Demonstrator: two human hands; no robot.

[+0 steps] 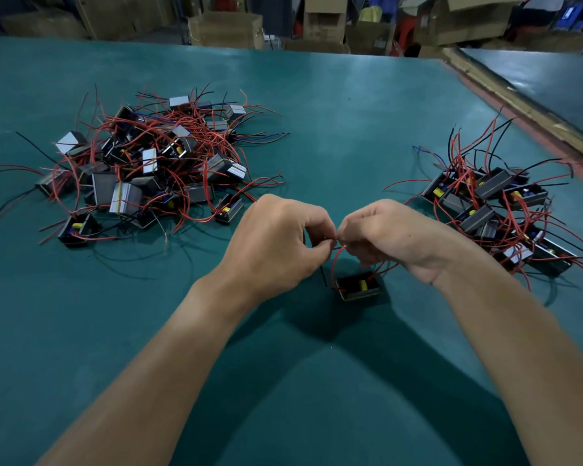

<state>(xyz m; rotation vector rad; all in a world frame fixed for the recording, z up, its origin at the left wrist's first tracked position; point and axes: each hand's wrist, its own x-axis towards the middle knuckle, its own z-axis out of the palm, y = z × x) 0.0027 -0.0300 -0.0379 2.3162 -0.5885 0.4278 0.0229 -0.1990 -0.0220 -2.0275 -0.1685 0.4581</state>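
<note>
Bare left hand (273, 242) and right hand (394, 240) pinch wires (334, 264) above a black module (359, 286); tangled left pile (142, 163) at ten o'clock, right pile (498, 210) at three, both well apart.

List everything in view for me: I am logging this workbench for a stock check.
single module: one, black with a yellow part inside, just below the hands.
lead wires: at least two, red and black, running from the single module up to the fingertips.
left pile: too many modules to count, black and grey, tangled red, black and blue wires, far left of table.
right group: several modules, black, red and black wires, right side of table.
table: one, teal, under everything.
cardboard boxes: several, brown, beyond the far edge.
left hand: one, bare, pinches the lead wires.
right hand: one, bare, pinches the lead wires.
</note>
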